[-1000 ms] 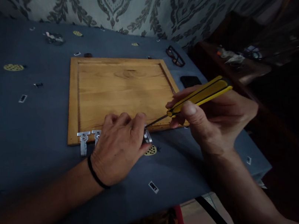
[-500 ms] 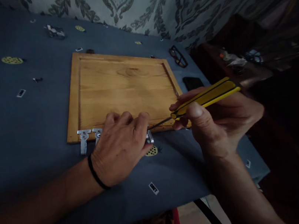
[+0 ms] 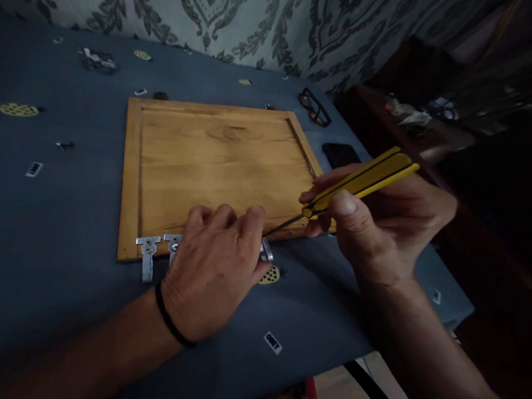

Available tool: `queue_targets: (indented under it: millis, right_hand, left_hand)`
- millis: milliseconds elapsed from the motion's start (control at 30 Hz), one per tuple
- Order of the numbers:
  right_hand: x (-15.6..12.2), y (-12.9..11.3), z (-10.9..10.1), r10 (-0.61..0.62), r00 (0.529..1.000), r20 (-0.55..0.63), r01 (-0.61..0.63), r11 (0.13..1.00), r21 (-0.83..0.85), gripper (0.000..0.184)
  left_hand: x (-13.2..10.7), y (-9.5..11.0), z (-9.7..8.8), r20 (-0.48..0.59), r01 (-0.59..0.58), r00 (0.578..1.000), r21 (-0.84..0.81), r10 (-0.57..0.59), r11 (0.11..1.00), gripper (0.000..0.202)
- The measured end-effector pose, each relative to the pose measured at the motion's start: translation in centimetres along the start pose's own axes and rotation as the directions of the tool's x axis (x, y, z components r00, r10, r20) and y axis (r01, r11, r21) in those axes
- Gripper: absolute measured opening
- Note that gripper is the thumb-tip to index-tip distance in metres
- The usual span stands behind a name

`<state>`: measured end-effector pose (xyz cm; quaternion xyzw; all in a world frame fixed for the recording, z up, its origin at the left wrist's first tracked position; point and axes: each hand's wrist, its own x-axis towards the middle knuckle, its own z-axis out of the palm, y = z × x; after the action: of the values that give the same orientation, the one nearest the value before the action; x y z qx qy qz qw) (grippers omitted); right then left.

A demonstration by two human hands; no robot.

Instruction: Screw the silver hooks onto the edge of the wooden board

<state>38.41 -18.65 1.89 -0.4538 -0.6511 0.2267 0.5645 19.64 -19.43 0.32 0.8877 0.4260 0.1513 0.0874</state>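
A framed wooden panel (image 3: 220,159) lies on the table. My right hand (image 3: 390,227) is closed round the yellow handle of a screwdriver (image 3: 358,182), whose thin shaft slants down left to the panel's near edge. Its tip is by my left fingers and cannot be made out clearly. My left hand (image 3: 216,267) presses on the near edge with bent fingers, its thumb and forefinger closed on a metal hinge (image 3: 266,250), mostly hidden. Left of that hand, a T-shaped metal hinge (image 3: 148,250) sits on the panel's edge, and another (image 3: 173,241) is partly covered.
A blue patterned cloth (image 3: 74,221) covers the table. Eyeglasses (image 3: 315,107) and a dark flat object (image 3: 340,153) lie right of the panel. Small metal parts (image 3: 98,60) lie at the back left, a small dark piece (image 3: 65,145) nearer. A patterned wall (image 3: 248,15) stands behind.
The whole view has shifted slightly, with the panel a little lower in the picture. Both hands and the screwdriver keep nearly the same place at the panel's edge.
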Motion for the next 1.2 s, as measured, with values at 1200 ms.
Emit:
queue_targets:
  millis: [1200]
  right_hand:
    - [0.27,0.27,-0.26,0.037,0.999,0.019,-0.037,0.999,0.0,0.017]
  left_hand:
    - [0.01,-0.1,0.38,-0.051,-0.008,0.999,0.012,0.009,1.0,0.044]
